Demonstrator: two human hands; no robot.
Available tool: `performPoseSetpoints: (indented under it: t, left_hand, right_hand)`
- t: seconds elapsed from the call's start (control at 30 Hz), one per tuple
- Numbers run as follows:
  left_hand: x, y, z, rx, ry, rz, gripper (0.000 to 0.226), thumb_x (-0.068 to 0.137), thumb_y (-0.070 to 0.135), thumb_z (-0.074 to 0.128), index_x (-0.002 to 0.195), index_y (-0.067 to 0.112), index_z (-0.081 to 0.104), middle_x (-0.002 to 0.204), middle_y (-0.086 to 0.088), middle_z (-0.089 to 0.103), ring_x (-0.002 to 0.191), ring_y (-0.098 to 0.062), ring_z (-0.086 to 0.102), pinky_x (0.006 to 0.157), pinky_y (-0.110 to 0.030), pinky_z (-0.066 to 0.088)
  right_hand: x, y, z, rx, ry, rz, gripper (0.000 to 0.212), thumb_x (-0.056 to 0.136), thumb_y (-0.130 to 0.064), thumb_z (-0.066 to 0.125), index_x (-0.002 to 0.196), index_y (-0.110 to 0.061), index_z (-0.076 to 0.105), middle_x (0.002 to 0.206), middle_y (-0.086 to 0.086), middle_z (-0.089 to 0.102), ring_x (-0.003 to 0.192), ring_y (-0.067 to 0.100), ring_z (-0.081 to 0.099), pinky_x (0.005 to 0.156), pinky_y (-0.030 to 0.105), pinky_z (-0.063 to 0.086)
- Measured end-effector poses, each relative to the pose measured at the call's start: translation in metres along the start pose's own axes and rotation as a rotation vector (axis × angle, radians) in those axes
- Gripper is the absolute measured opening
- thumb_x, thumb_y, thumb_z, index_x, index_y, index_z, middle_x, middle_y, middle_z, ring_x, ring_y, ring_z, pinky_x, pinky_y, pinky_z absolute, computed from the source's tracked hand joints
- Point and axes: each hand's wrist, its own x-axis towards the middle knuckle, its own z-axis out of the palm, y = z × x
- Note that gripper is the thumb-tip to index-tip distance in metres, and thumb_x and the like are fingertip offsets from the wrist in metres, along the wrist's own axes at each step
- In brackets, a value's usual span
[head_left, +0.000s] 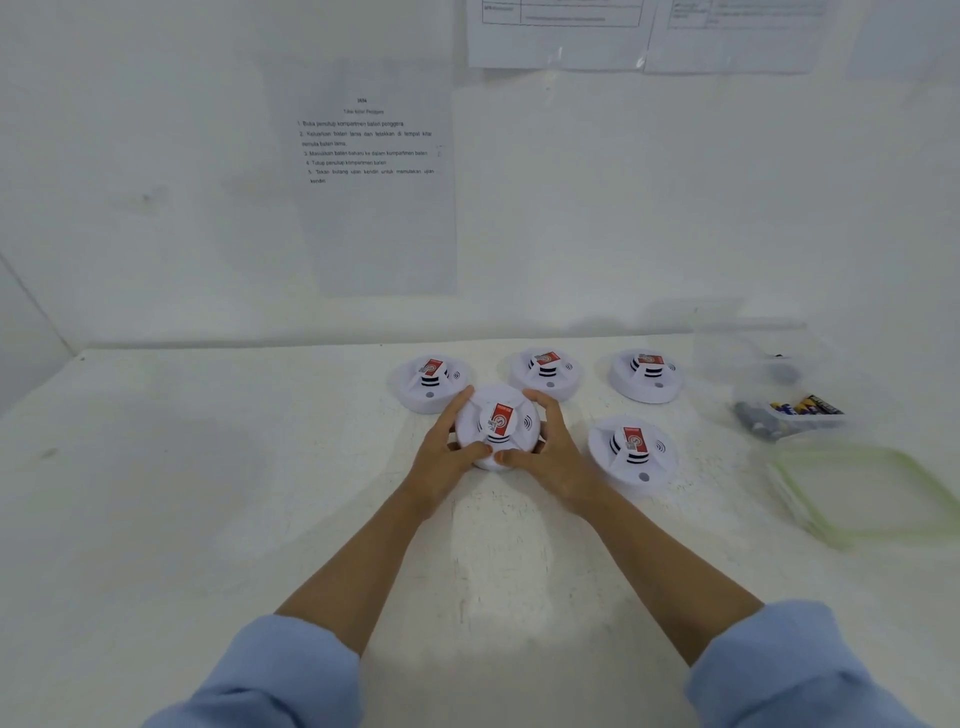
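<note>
both hands (498, 454) clasp a round white smoke detector (497, 434) bearing a red-and-white sticker.

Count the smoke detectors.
5. The held detector sits between the left hand and right hand; three behind: back-left detector, back-middle detector, back-right detector; the front-right detector beside it. None looks hidden.

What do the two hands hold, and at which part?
Both hold one smoke detector by its round rim: the left hand on its left side, the right hand on its right, thumbs at the near edge.
</note>
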Motion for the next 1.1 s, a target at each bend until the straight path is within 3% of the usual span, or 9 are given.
performPoseSetpoints:
  t: [0.3, 0.5, 0.7, 0.83, 0.93, 1.1]
  left_hand:
    - [0.002, -0.001, -0.002, 0.015, -0.017, 0.002, 0.065, 0.087, 0.0, 0.057, 0.142, 0.024, 0.031, 0.13, 0.01, 0.045, 0.106, 0.002, 0.052, 0.084, -0.019, 0.052]
    - [0.001, -0.002, -0.002, 0.007, -0.014, 0.008, 0.064, 0.088, 0.0, 0.056, 0.143, 0.022, 0.03, 0.127, 0.01, 0.046, 0.102, 0.005, 0.052, 0.077, -0.013, 0.052]
    - [0.001, -0.002, -0.002, -0.003, -0.023, 0.01, 0.065, 0.088, 0.0, 0.055, 0.143, 0.021, 0.029, 0.13, 0.009, 0.045, 0.104, 0.006, 0.051, 0.082, -0.015, 0.051]
    - [0.0, -0.001, -0.002, -0.015, -0.021, 0.007, 0.065, 0.088, -0.001, 0.055, 0.143, 0.021, 0.029, 0.13, 0.009, 0.044, 0.109, -0.004, 0.051, 0.082, -0.014, 0.051]
    - [0.0, -0.002, -0.003, -0.02, -0.029, 0.003, 0.063, 0.088, 0.001, 0.056, 0.141, 0.025, 0.031, 0.135, 0.005, 0.043, 0.116, -0.012, 0.049, 0.089, -0.022, 0.049]
    - [-0.003, 0.0, -0.003, -0.044, -0.044, 0.007, 0.061, 0.085, -0.004, 0.055, 0.132, 0.031, 0.037, 0.133, 0.004, 0.046, 0.117, -0.015, 0.05, 0.092, -0.03, 0.05]
  right_hand:
    - [-0.002, -0.001, 0.004, -0.017, 0.044, -0.015, 0.071, 0.075, 0.006, 0.069, 0.125, -0.025, 0.029, 0.139, 0.015, 0.038, 0.127, 0.027, 0.042, 0.102, 0.041, 0.044]
    - [-0.002, 0.002, 0.006, -0.016, 0.049, -0.002, 0.074, 0.074, 0.003, 0.071, 0.126, -0.028, 0.029, 0.141, 0.012, 0.037, 0.128, 0.027, 0.041, 0.103, 0.045, 0.043]
    - [-0.003, 0.0, 0.007, -0.025, 0.065, -0.017, 0.072, 0.074, 0.005, 0.07, 0.126, -0.024, 0.028, 0.14, 0.015, 0.037, 0.127, 0.028, 0.042, 0.102, 0.041, 0.044]
    - [-0.003, 0.0, 0.005, -0.025, 0.036, 0.004, 0.074, 0.075, 0.001, 0.07, 0.127, -0.029, 0.027, 0.143, 0.012, 0.035, 0.13, 0.027, 0.04, 0.104, 0.044, 0.042]
    - [-0.005, -0.004, 0.003, -0.016, -0.025, 0.031, 0.077, 0.078, 0.002, 0.067, 0.133, -0.033, 0.025, 0.145, 0.003, 0.034, 0.129, 0.02, 0.041, 0.104, 0.039, 0.042]
    - [-0.008, -0.013, -0.002, 0.151, -0.053, 0.132, 0.054, 0.085, 0.009, 0.044, 0.116, -0.034, 0.047, 0.135, 0.01, 0.048, 0.119, 0.026, 0.05, 0.098, 0.039, 0.046]
